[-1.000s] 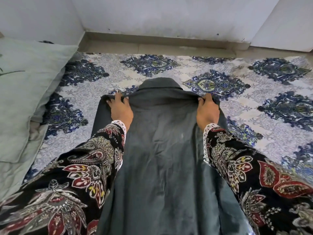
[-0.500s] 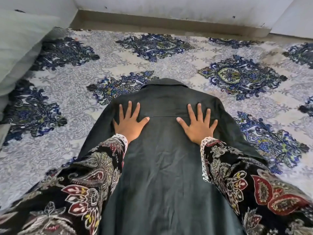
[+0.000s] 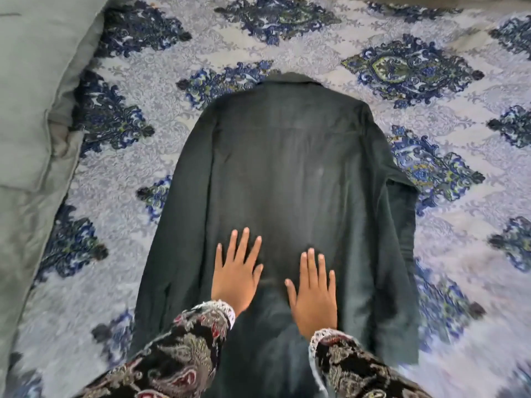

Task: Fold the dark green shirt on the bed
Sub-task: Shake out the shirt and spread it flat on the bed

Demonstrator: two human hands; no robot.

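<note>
The dark green cotton shirt (image 3: 287, 168) is laid flat mid-bed on the blue patterned bedsheet (image 3: 459, 139). Left hand (image 3: 237, 271) and right hand (image 3: 313, 291) are pressed on it, fingers straight and slightly spread.
</note>
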